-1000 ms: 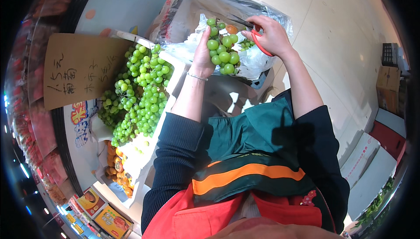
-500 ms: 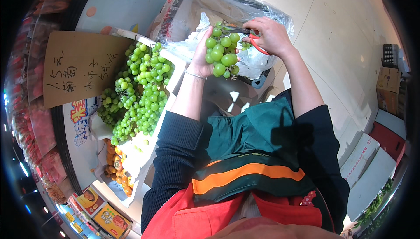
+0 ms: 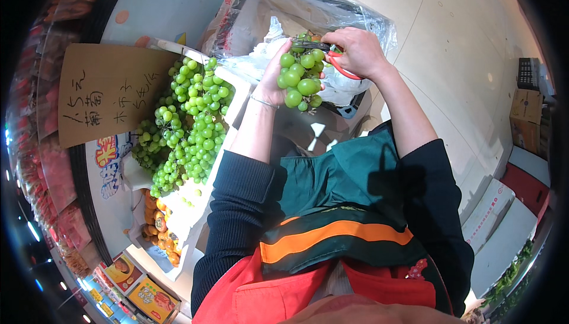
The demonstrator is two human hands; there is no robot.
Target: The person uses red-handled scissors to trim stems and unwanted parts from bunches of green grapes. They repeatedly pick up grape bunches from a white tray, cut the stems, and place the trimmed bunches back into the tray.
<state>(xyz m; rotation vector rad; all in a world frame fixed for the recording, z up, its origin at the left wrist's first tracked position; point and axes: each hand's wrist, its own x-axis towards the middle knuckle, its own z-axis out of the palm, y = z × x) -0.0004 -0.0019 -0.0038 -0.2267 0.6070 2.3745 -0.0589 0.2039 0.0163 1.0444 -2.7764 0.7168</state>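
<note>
Nearest us, our dark sleeves rise from a green and orange apron. Our left hand [image 3: 274,81] grips a bunch of green grapes [image 3: 300,78], now lifted a little higher over the plastic-lined bin [image 3: 379,27] than a second ago. Our right hand [image 3: 358,51] stays clenched on red-handled scissors [image 3: 332,57], blades now at the stem top, so trimming continues. More grapes [image 3: 189,128] lie on the table [image 3: 195,217] leftward.

Grape pile [image 3: 189,128] left of bin [image 3: 308,10]

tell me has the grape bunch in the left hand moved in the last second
Barely: the bunch in the left hand has stayed over the bin's near edge, perhaps slightly nearer the person.
</note>
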